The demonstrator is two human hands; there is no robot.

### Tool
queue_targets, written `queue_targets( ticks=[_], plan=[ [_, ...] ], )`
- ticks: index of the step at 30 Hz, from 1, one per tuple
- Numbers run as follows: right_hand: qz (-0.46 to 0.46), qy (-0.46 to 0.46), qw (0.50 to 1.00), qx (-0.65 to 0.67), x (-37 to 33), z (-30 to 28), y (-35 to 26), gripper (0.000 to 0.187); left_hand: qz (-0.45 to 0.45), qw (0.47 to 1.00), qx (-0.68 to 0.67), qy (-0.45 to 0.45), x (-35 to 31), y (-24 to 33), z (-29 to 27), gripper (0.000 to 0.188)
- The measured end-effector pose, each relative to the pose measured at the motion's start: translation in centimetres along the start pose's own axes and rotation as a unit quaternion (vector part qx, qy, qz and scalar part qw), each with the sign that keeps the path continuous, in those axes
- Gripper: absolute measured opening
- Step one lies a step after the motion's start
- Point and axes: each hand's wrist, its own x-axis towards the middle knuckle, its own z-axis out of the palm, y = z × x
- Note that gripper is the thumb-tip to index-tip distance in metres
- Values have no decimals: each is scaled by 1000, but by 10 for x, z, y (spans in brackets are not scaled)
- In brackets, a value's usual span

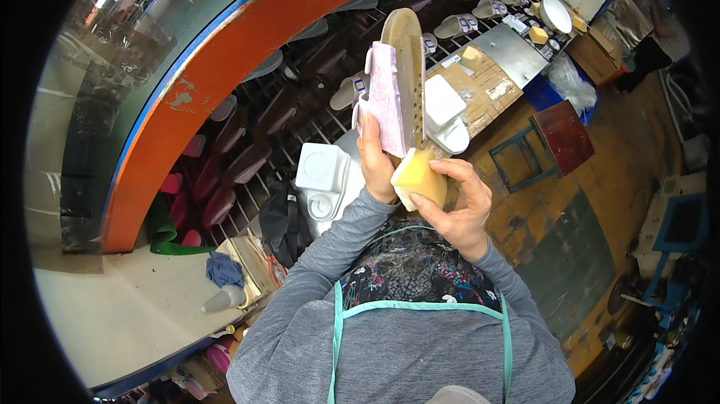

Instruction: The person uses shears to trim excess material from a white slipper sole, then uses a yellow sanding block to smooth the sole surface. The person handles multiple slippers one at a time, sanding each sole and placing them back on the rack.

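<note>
Left hand (375, 168) is closed around the heel of a pink slide sandal (394, 89), held upright at chest height. Right hand (457, 205) pinches a yellow sponge (418, 177) against its sole; keep the sandal steady and the sponge flat. White sandals (446, 108) lie behind.

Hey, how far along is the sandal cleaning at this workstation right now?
Done: white sandals sit in rows on the rack, though I can't tell whether they've been wiped. In hand: the left hand holds a pink sandal upright while the right hand presses a yellow sponge at its heel. Left: cannot tell.
</note>
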Motion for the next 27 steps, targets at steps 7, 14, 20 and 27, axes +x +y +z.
queue_targets(
  ticks=[7, 14, 20, 27],
  plan=[
    [36, 74, 993, 86, 6, 3, 2, 44, 19, 986, -163, -37, -3, -10, 4, 64],
    [-68, 14, 992, -101, 25, 11, 2, 39, -72, 945, -287, -140, 0, -1, -2, 61],
    [-15, -113, 991, -70, -4, -5, 11, 35, -104, 951, -288, -45, 16, 2, -56, 58],
    [174, 15, 979, -104, -39, -34, 46, 33, -252, 929, -251, 108, 9, -68, -148, 59]
  ],
)
